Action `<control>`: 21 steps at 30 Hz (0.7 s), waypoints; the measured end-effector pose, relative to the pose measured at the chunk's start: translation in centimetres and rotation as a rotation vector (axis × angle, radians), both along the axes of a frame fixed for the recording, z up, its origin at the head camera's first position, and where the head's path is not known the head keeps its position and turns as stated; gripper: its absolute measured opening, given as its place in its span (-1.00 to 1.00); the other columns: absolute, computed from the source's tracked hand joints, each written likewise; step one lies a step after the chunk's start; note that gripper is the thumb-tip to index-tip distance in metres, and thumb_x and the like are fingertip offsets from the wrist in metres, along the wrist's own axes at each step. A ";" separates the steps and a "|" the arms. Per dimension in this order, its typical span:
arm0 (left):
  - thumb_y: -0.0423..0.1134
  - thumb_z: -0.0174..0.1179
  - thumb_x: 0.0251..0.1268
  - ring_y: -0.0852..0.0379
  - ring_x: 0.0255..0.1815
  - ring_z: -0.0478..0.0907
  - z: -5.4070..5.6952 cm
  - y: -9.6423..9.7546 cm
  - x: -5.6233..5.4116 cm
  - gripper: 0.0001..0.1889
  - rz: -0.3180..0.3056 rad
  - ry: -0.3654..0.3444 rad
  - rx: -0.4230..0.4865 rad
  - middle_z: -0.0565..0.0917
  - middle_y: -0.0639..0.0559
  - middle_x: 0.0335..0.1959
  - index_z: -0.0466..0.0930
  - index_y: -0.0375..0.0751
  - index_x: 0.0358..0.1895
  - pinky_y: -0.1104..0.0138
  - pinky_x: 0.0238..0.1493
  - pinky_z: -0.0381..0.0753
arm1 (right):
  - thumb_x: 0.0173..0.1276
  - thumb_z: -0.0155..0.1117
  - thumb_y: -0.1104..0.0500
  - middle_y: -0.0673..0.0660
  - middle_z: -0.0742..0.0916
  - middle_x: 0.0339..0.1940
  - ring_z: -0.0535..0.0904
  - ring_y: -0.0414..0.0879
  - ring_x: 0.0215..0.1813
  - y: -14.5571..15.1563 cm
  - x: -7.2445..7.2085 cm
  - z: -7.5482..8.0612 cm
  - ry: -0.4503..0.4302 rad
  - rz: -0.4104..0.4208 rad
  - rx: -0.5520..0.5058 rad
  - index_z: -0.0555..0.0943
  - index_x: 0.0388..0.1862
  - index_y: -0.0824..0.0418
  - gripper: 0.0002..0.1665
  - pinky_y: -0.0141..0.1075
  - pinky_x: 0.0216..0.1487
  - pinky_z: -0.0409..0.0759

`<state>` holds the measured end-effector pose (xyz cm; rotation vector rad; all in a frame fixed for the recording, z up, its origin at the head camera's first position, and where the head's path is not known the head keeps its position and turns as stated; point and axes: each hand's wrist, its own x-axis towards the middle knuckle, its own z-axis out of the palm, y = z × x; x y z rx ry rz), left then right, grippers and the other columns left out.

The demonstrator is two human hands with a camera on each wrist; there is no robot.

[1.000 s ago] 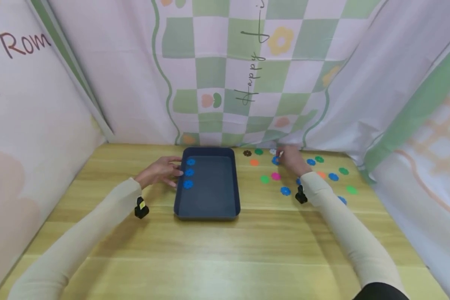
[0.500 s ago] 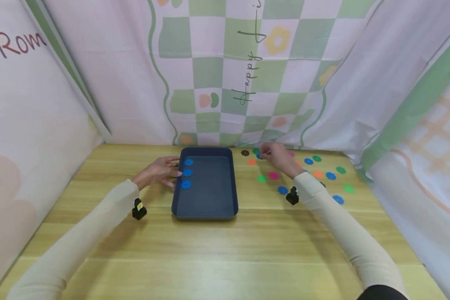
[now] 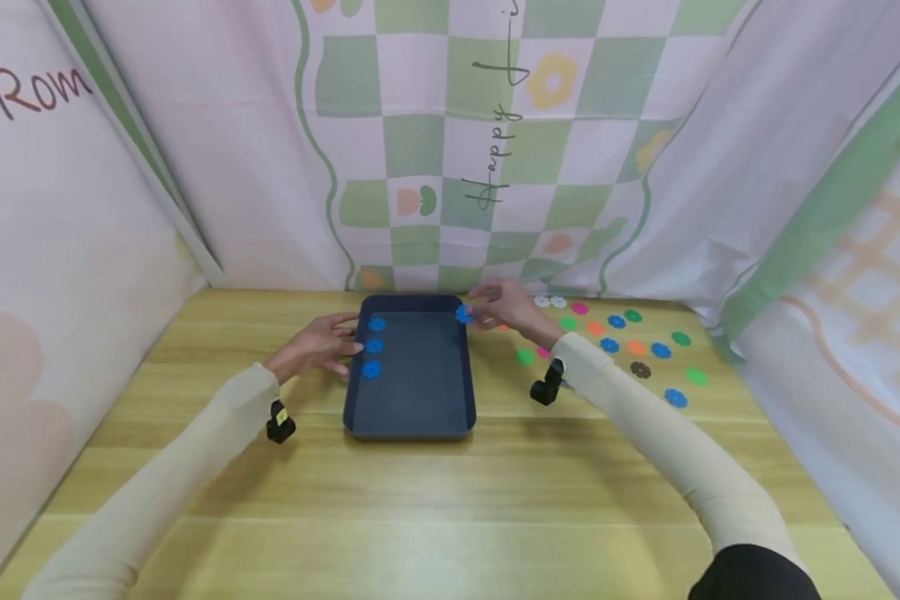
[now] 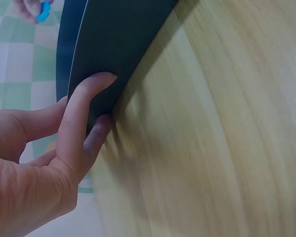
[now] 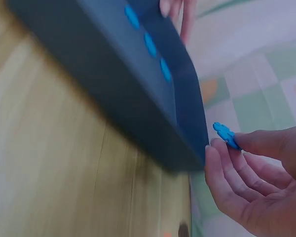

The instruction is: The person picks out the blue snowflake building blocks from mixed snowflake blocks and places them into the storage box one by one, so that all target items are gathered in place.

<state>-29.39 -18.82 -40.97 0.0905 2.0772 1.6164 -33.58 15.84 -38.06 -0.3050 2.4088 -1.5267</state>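
My right hand (image 3: 506,307) pinches a blue flower-shaped disc (image 5: 226,134) between thumb and fingers, just above the right rim of a dark rectangular tray (image 3: 420,435) near its far corner. In the head view, three like blue discs (image 3: 373,345) lie in a column along the tray's left side. My left hand (image 3: 311,346) holds the tray's left wall. One fingertip laps over the rim, while other fingers (image 4: 74,123) press the wall's outer face in the left wrist view.
Right of the tray, several flower discs in blue (image 3: 661,350), green (image 3: 681,338), orange (image 3: 636,347), white (image 3: 558,302), pink and brown (image 3: 640,369) lie scattered on the wooden table (image 3: 420,517). A patterned curtain (image 3: 487,150) hangs along the back edge.
My right hand has moved left from among the scattered discs to the tray's right rim, bringing a blue disc with it. The left hand stays on the tray wall.
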 end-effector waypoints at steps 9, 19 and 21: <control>-0.49 0.06 0.60 -0.43 0.51 0.33 0.0 0.1 0.2 -0.18 -0.019 0.004 0.016 -0.06 -0.48 0.68 -0.24 -0.31 0.72 0.33 -0.29 0.85 | 0.50 0.26 0.45 0.44 0.76 -0.08 0.78 0.28 -0.09 -4.4 -0.1 -0.8 -0.017 0.023 -0.109 0.57 0.12 0.59 -0.72 0.16 0.13 0.77; -0.49 0.06 0.60 -0.40 0.52 0.34 0.1 0.4 -0.1 -0.21 -0.009 0.008 -0.023 -0.04 -0.47 0.67 -0.19 -0.35 0.71 0.34 -0.30 0.84 | 0.46 0.27 0.49 0.42 0.79 -0.15 0.80 0.07 -0.24 -6.8 1.2 -2.0 -0.142 0.111 -0.142 0.59 0.04 0.57 -0.77 0.07 0.05 0.82; -0.48 0.06 0.60 -0.40 0.52 0.34 0.1 0.3 -0.1 -0.21 -0.010 0.010 -0.025 -0.05 -0.48 0.67 -0.19 -0.34 0.71 0.33 -0.29 0.84 | 0.46 0.28 0.48 0.45 0.79 -0.12 0.81 0.12 -0.21 -7.2 1.5 -2.0 -0.155 0.122 -0.134 0.59 0.04 0.56 -0.78 0.07 0.04 0.83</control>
